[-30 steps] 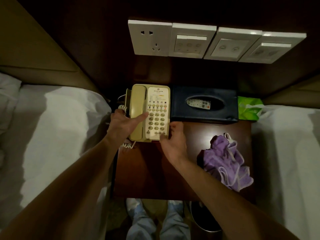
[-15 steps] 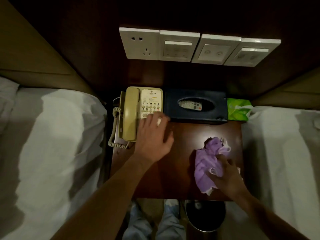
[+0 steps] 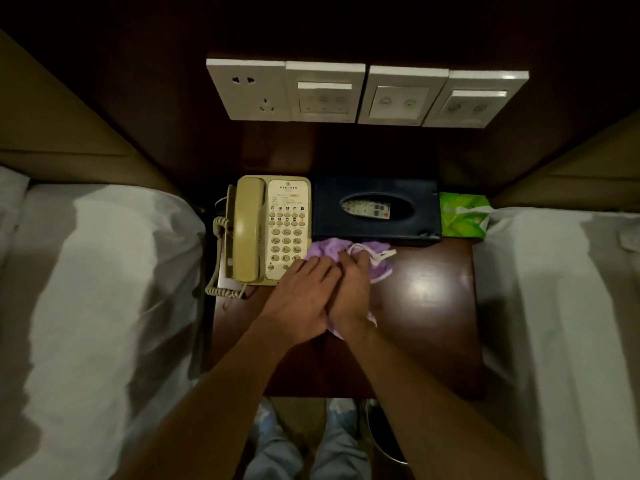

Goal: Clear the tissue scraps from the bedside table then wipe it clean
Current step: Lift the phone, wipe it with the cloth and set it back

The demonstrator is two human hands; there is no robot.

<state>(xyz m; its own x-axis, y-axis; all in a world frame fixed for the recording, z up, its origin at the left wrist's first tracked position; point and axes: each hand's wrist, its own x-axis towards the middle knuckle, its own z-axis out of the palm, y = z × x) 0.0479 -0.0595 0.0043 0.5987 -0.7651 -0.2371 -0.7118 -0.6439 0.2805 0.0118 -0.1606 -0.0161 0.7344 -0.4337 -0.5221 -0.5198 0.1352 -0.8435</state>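
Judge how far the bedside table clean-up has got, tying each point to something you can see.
Done, it seems: no tissue scraps show on the table. In hand: the right hand holds the purple cloth against the top by the phone and the dark box, with the left hand pressing beside it. Left: wiping the bare top to the right and nearer the person.

Hotel room: beds [image 3: 104,289] flanking table [image 3: 433,323], keypad phone [image 3: 273,230], switch panels [image 3: 398,95].
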